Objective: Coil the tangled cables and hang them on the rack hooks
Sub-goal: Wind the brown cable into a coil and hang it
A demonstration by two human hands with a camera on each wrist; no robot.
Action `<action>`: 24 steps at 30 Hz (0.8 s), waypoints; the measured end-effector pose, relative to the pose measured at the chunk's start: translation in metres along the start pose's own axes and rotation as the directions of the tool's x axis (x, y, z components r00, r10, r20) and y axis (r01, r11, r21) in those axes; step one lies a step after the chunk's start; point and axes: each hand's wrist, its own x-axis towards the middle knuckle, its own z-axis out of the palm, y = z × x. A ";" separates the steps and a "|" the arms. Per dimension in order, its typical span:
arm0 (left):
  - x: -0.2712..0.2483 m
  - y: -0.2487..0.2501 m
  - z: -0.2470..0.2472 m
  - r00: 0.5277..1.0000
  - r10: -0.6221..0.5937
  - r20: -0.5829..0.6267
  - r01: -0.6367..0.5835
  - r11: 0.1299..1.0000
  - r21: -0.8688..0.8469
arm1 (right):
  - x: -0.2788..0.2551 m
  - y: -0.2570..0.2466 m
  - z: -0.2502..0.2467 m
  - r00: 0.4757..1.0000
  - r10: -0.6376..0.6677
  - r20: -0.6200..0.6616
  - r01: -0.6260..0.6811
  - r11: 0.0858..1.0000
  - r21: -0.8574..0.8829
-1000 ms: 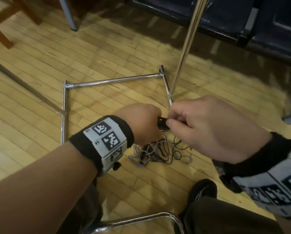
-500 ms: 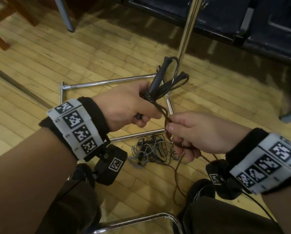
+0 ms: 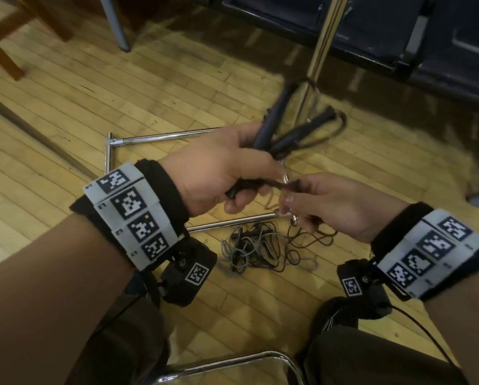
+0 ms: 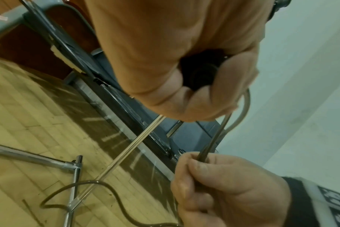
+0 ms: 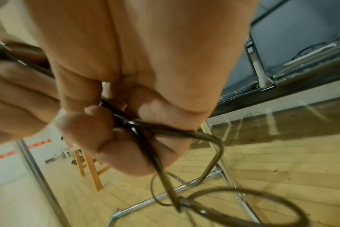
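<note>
- Head view: left hand (image 3: 219, 173) is gripping dark cable (image 3: 285, 137) handles.
- Right hand (image 3: 332, 207) fingers are pinching its cord.
- Tangle (image 3: 260, 251) is lying on floor (image 3: 177, 87).

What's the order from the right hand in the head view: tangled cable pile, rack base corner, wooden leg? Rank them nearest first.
1. tangled cable pile: on the floor just below the right hand.
2. rack base corner: on the floor, well to the left.
3. wooden leg: far top left.
</note>
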 end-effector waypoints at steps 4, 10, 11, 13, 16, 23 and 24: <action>-0.004 -0.001 0.016 0.945 -0.296 0.141 0.155 0.782 0.604 | 0.000 -0.001 -0.012 0.998 -0.028 -0.063 0.029 0.999 0.015; 0.004 -0.019 0.043 0.920 -0.373 -0.123 0.202 0.180 0.963 | -0.017 -0.014 0.000 0.959 -0.261 -0.114 0.124 0.741 -0.660; 0.005 -0.020 0.043 0.926 -0.346 -0.153 0.219 0.159 0.963 | -0.022 -0.019 0.003 0.946 -0.306 -0.110 0.141 0.689 -0.710; 0.008 -0.020 0.037 0.937 -0.257 -0.235 0.282 0.163 0.945 | -0.031 -0.029 0.011 0.917 -0.384 -0.107 0.184 0.646 -0.741; 0.013 -0.019 0.024 0.914 -0.099 -0.393 0.406 0.231 0.884 | -0.034 -0.031 0.020 0.920 -0.344 -0.188 0.136 0.729 -0.671; 0.021 -0.021 0.011 0.875 -0.152 -0.460 0.408 0.743 0.531 | -0.018 -0.017 0.021 0.987 -0.033 -0.155 -0.048 0.869 -0.493; 0.021 -0.020 0.011 0.888 -0.178 -0.425 0.367 0.830 0.419 | -0.016 -0.015 0.021 0.992 -0.010 -0.125 -0.048 0.891 -0.451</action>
